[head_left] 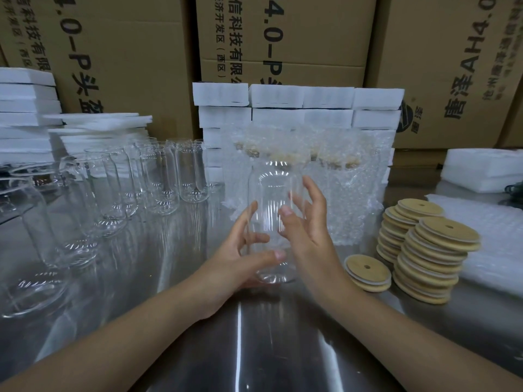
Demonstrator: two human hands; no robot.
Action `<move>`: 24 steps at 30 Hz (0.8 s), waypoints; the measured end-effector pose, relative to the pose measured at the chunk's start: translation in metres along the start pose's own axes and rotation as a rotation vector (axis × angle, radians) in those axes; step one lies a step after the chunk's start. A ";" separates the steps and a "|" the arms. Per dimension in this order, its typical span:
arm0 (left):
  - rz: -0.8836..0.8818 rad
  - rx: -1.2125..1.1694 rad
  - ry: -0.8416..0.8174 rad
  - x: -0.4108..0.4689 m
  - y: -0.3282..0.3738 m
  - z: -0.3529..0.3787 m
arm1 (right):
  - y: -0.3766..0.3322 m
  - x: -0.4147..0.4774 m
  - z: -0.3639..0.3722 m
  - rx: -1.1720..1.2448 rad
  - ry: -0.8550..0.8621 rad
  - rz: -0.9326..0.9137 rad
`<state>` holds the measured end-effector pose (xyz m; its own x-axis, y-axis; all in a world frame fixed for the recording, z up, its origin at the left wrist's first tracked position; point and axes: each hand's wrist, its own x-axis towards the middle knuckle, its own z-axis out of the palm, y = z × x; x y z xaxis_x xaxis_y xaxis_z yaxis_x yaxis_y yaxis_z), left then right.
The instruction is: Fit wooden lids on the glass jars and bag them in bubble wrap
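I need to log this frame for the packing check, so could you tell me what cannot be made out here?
- Head view: whether the jar carries a lid; its mouth blends into the bagged jars behind it.
- How many bagged jars there are; the bubble wrap blurs them.
- The full print on the boxes; the top edge and foam blocks cut it off.
- How firmly the left hand and right hand grip; their fingers look spread.
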<state>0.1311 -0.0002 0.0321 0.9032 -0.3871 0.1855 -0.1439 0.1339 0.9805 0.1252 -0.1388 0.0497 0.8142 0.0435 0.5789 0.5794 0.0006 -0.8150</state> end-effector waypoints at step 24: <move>0.144 0.034 0.092 -0.004 -0.005 0.013 | -0.003 0.004 -0.001 0.098 0.209 0.033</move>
<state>0.1225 -0.0111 0.0276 0.9050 -0.2811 0.3192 -0.2870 0.1503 0.9461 0.1272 -0.1392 0.0544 0.8281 -0.1623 0.5365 0.5547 0.0997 -0.8260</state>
